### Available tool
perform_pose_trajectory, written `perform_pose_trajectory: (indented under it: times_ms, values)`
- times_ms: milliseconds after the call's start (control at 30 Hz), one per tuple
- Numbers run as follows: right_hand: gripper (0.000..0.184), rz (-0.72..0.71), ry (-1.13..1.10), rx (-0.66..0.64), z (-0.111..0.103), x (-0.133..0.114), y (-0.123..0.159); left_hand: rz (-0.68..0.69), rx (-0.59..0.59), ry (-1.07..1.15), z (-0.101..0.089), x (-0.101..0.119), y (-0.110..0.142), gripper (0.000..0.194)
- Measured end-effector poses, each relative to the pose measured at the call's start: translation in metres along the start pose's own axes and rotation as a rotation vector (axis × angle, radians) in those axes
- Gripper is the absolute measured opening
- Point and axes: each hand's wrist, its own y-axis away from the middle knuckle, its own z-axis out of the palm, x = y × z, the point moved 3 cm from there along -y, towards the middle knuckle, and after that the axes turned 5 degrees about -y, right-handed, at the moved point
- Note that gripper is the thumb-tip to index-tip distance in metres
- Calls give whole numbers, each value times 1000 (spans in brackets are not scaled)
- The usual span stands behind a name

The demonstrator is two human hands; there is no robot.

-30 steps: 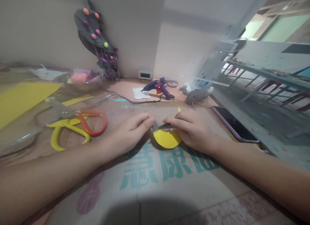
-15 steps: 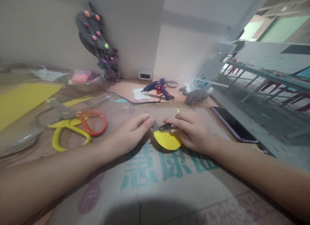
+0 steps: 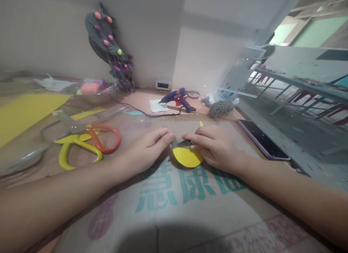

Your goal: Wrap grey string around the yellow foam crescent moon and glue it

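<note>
My left hand (image 3: pixel 156 144) is closed, its thumb and forefinger pinching the end of a dark grey piece (image 3: pixel 182 144), which looks like fabric or felt. That piece lies along the upper edge of a rounded yellow paper cutout (image 3: pixel 188 158). On the other side, my right hand (image 3: pixel 214 144) grips the cutout, its fingertips also at the grey piece's right end. A thin yellow tip sticks up behind the right forefinger. Fingers cover part of both pieces. Scissors (image 3: pixel 94 151) with one orange and one yellow handle lie left of my left hand.
Cardboard (image 3: pixel 168 224) with green printing covers the table. Behind my hands are a blue glue gun (image 3: pixel 176 97) with its red light on, a white card (image 3: pixel 158 106) and grey yarn (image 3: pixel 220 108). A phone (image 3: pixel 263 139) lies right, yellow sheets (image 3: pixel 27 113) left. A decorated grey crescent (image 3: pixel 102 39) leans on the wall.
Both hands stay almost in place. The yellow cutout and the grey piece have tilted very slightly between my fingers.
</note>
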Motion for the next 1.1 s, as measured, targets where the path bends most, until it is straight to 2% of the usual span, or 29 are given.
perform_pose_trajectory:
  times_ms: [533, 1100]
  values:
    - [28, 43, -117, -17, 3, 2, 3, 6, 3, -19, 0, 1, 1, 35]
    - [27, 1, -53, 20, 1, 2, 2, -3, -3, 7, 0, 1, 0, 34]
